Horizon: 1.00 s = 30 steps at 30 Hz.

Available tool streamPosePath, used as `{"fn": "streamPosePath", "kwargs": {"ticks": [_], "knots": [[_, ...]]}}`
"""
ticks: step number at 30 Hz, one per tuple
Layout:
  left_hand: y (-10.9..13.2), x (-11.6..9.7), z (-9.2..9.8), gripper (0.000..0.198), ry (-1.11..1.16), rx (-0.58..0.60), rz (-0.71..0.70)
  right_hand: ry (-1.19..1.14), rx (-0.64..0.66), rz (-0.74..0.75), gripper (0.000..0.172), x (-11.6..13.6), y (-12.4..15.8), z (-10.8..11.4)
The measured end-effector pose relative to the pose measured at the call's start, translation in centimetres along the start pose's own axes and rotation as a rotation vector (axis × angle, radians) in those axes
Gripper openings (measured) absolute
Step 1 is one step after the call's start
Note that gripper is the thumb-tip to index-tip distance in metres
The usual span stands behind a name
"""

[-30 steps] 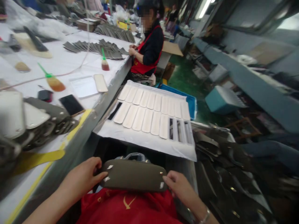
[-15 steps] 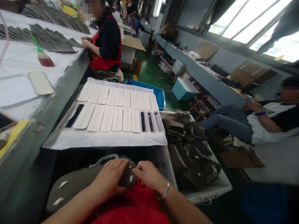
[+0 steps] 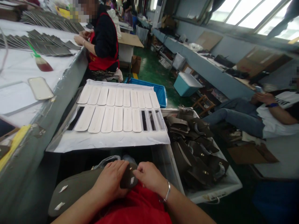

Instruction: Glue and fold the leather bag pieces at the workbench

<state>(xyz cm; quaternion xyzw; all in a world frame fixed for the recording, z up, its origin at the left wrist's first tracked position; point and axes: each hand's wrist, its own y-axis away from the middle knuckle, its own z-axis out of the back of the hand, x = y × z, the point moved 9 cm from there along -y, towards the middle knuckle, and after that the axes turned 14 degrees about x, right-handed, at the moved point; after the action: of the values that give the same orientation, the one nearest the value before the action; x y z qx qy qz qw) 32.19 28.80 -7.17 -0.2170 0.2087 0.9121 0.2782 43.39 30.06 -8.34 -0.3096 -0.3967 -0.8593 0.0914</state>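
An olive-grey handbag (image 3: 78,185) lies across my lap, with two white tabs on its left end, another white tab and a small metal stud near its right end. A plastic-wrapped loop (image 3: 105,161) shows behind it. My left hand (image 3: 112,179) is wrapped over the bag's right part, fingers together on top. At the bag's right end my right hand (image 3: 149,175) is closed in a pinch against the edge; whether something small sits between its fingertips is hidden. Ahead stands a white-covered board (image 3: 112,140) bearing two rows of cream rounded strips (image 3: 107,119).
A white crate (image 3: 210,196) of similar olive-grey bags (image 3: 201,152) stands at my right. On the left, a worktable (image 3: 67,70) holds a green-tipped bottle (image 3: 43,63) and stacked grey pieces (image 3: 51,46). One person in a red apron (image 3: 102,59) works beyond; another sits at right.
The view has shifted slightly, so the crate and the seated person appear farther right. Both hands keep nearly the same hold on the bag.
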Motion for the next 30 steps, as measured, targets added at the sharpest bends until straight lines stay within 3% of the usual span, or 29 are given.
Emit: {"fn": "streamPosePath", "kwargs": {"ticks": [5,8,11,14,18,20,22,25,27,30], "knots": [[0.2,0.1,-0.3,0.064,-0.023,-0.026,-0.016,0.004,-0.022,-0.014,0.023,0.2,0.1,0.2],[1.2,-0.6,0.1,0.073,-0.117,-0.058,-0.101,-0.015,-0.035,-0.023,0.021,-0.3,-0.1,0.2],[2.7,-1.6,0.2,0.062,-0.234,-0.077,-0.221,-0.049,-0.059,-0.020,0.018,-0.9,-0.5,-0.1],[3.4,-2.4,0.4,0.055,-0.257,-0.086,-0.252,-0.091,-0.092,-0.006,0.020,-1.5,-0.9,-0.4],[3.7,-2.9,1.7,0.060,-0.249,-0.110,-0.248,-0.131,-0.102,0.034,0.016,-1.9,-1.5,-0.2],[5.1,-2.3,3.0,0.057,-0.241,-0.171,-0.225,-0.130,-0.061,0.065,0.015,-1.5,-1.5,0.0],[8.1,0.3,5.0,0.050,-0.186,-0.320,-0.084,-0.080,-0.087,0.074,0.027,-0.5,-1.1,0.7],[15.4,7.9,6.6,0.031,0.087,-0.568,0.366,0.112,-0.235,0.125,0.040,3.2,0.0,1.4],[19.3,12.8,4.9,0.026,0.395,-0.553,0.614,0.293,-0.254,0.286,0.046,7.5,0.0,-0.3],[20.9,15.6,1.6,0.033,0.802,-0.402,0.663,0.539,-0.140,0.624,0.073,14.0,-0.6,-5.6]]}}
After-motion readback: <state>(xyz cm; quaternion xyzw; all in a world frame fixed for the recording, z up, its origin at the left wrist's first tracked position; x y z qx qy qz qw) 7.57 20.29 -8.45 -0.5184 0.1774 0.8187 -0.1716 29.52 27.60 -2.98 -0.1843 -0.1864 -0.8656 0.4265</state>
